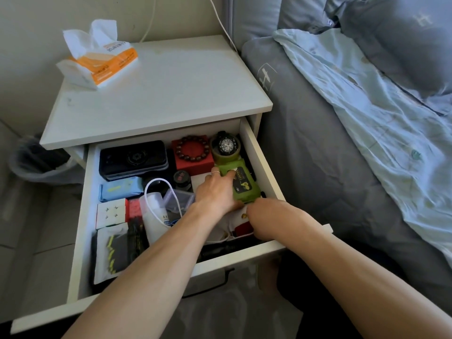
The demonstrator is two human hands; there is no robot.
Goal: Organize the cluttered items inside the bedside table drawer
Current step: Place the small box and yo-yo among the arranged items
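The drawer (259, 157) is pulled fully out of the bedside table (156, 94); the task is judged partly done. The back and left are seen already neat: black case (133, 157), red box (195, 160) with bracelet (193, 146), watch (226, 144) on a tape roll, blue packet (119, 189), cube (111, 212). The front-right is left cluttered: white cloth (234, 218), cable loop (159, 189), white bottle (154, 216). The green wipes pack (244, 184) is set along the right wall, pressed by the left hand (216, 192), fingers curled over its edge. The right hand (266, 216) is reached down into the clutter; its fingers are hidden, grip cannot be told. A tissue pack (107, 59) is noted on top, a bed (342, 118) on the right.
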